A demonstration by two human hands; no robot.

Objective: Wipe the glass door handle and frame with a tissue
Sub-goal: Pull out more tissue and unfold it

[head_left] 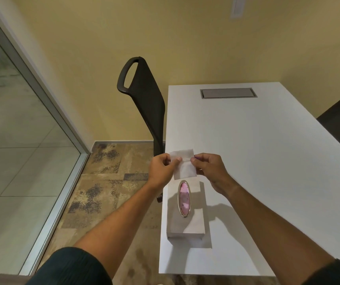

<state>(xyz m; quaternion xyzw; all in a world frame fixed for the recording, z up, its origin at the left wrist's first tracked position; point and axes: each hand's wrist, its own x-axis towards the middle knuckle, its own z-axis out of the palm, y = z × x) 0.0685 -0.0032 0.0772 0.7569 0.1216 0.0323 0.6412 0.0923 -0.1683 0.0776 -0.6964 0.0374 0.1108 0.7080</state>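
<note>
Nearest, the tissue box [186, 218] is sitting at the table [267, 151] edge. Above it I am holding the tissue [183, 164], left hand [163, 168] and right hand [210, 169] each pinching a side edge. Farther left, the glass door frame [47, 99] is lying nearer my left hand; no handle is visible.

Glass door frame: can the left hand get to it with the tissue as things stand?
Probably yes. The left hand and right hand both pinch the tissue above the tissue box. Only open carpet lies between it and the glass door frame, though the person may need to step closer.
</note>
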